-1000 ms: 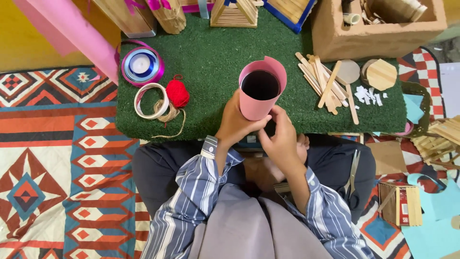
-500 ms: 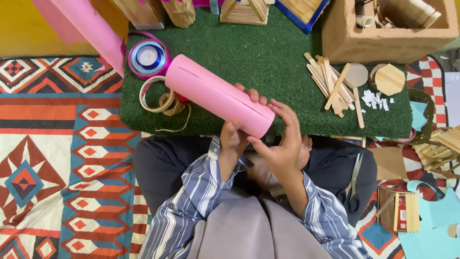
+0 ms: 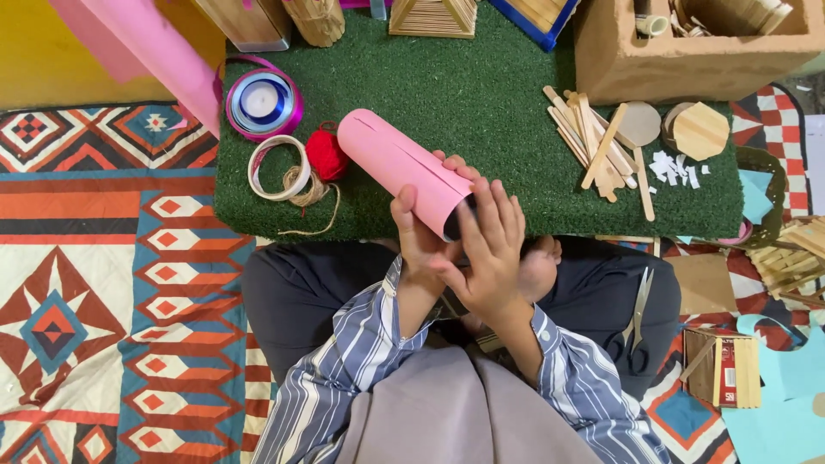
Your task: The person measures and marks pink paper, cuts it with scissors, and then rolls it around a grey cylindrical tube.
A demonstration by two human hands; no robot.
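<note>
the pink paper tube [image 3: 397, 168] slants up-left from the person; left hand [image 3: 418, 236] grips its near end, right hand [image 3: 491, 249] presses spread fingers over the opening

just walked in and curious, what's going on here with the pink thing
A person sitting cross-legged holds a pink paper tube in both hands over a green mat. The left hand grips its near end from below, and the right hand lies flat over the same end. The tube slants away to the left. Wooden sticks, a red yarn ball and ribbon spools lie on the mat.
</note>
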